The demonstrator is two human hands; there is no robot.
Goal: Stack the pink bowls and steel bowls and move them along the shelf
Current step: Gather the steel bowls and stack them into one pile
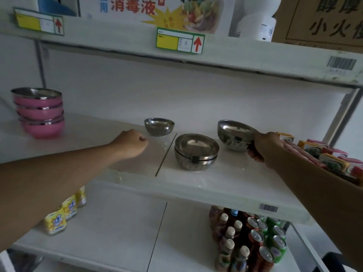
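Note:
Three pink bowls (pixel 40 114) stand stacked at the far left of the middle shelf (pixel 225 185). A small steel bowl (pixel 159 126) sits alone near the shelf's middle. Two nested steel bowls (pixel 196 152) rest to its right, nearer the front. My right hand (pixel 263 147) grips the rim of another steel bowl (pixel 234 134), which is tilted and lifted just right of the nested pair. My left hand (pixel 131 143) hovers over the shelf with curled fingers and holds nothing, just left of the small steel bowl.
Boxed goods (pixel 322 158) line the shelf's right end beside my right arm. Bottles and cans (pixel 249 242) fill the lower shelf at right, yellow packs (pixel 62 214) at left. The upper shelf edge (pixel 216 55) with price tags hangs overhead.

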